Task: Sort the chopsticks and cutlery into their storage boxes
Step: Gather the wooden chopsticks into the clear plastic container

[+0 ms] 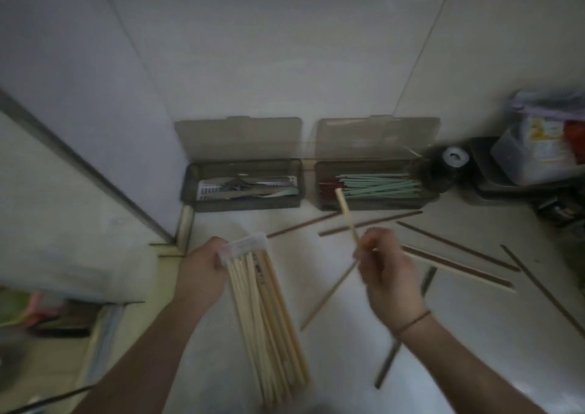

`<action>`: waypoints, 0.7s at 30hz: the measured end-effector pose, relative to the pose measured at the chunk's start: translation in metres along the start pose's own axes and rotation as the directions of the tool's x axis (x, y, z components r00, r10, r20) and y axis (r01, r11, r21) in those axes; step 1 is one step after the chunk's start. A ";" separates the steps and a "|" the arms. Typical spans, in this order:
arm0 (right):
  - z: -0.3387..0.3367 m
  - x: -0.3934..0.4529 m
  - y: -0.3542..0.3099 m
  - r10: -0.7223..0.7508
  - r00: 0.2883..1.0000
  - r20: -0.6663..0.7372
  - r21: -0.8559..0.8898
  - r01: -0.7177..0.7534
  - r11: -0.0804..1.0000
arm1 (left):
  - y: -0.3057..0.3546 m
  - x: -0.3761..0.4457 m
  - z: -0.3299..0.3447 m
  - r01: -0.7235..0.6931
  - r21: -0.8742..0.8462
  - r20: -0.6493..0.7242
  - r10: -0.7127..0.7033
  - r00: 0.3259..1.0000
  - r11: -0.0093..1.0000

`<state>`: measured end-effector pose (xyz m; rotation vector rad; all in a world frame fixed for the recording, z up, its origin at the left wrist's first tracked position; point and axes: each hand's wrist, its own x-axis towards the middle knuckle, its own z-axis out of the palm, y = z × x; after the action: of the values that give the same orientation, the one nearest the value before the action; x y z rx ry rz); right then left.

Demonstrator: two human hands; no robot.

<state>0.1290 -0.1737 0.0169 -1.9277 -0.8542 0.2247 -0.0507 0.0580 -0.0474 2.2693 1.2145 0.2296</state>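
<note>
Left hand (202, 271) curled around bundle of pale chopsticks (266, 325), held as stock, tips toward viewer. Right hand (384, 276) pinching single pale chopstick (346, 215), tip raised over near rim of right box (376, 185), probably for sorting. Right box, lid up, holding green and dark red sticks. Left box (242, 185), just beside it, holding cutlery. Dark chopsticks (370, 222) loose on counter (459, 334) before right box. Both forearms extended, wrists level.

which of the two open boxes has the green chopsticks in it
The right box, beside the black roll. It holds pale green chopsticks with dark red ones at its left end; the left box holds mixed cutlery instead.
</note>
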 end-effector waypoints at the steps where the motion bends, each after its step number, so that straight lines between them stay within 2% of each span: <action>1: 0.022 -0.008 -0.018 0.015 0.997 0.078 0.115 -0.024 0.993 | -0.001 0.001 -0.002 -0.008 0.002 0.013 0.008 1.000 1.000; 2: 0.046 -0.016 -0.032 0.021 0.987 0.161 0.186 -0.052 0.981 | -0.003 0.001 -0.002 -0.019 0.001 0.019 0.019 1.000 1.000; 4: 0.089 -0.032 -0.046 0.020 0.962 0.272 0.186 -0.073 0.980 | -0.006 0.003 -0.004 -0.046 -0.029 0.019 0.047 0.999 0.999; 7: 0.134 -0.051 -0.035 0.077 0.924 0.375 0.011 -0.088 0.996 | -0.010 0.006 -0.007 -0.069 -0.085 0.037 0.072 0.997 0.994; 10: 0.153 -0.063 -0.020 0.176 0.807 0.563 -0.278 -0.016 0.961 | -0.012 0.009 -0.010 -0.085 -0.097 0.065 0.092 0.994 0.992; 12: 0.158 -0.069 -0.019 0.173 0.758 0.629 -0.316 0.046 0.948 | -0.012 0.010 -0.011 -0.102 -0.082 0.059 0.107 0.993 0.991; 14: 0.156 -0.073 -0.021 0.158 0.755 0.636 -0.276 0.031 0.961 | -0.013 0.010 -0.009 -0.104 -0.081 0.039 0.108 0.993 0.991; 16: 0.139 -0.074 -0.031 0.071 0.807 0.586 -0.148 0.020 0.989 | -0.015 0.010 -0.006 -0.095 -0.082 0.033 0.098 0.995 0.992; 18: 0.114 -0.070 -0.036 -0.035 0.912 0.408 -0.021 0.048 0.999 | -0.015 0.009 -0.004 -0.076 -0.067 0.027 0.078 0.997 0.995; 19: 0.098 -0.065 -0.036 -0.061 0.953 0.297 -0.009 0.067 0.998 | -0.015 0.010 -0.004 -0.063 -0.061 0.017 0.064 0.998 0.996; 21: 0.060 -0.051 -0.019 -0.048 0.995 0.086 -0.095 0.056 0.994 | -0.016 0.010 -0.001 -0.040 -0.050 -0.006 0.040 0.999 0.998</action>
<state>0.0528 -0.1584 -0.0073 -1.9951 -0.9856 0.2377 -0.0567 0.0735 -0.0564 2.2529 1.1544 0.2780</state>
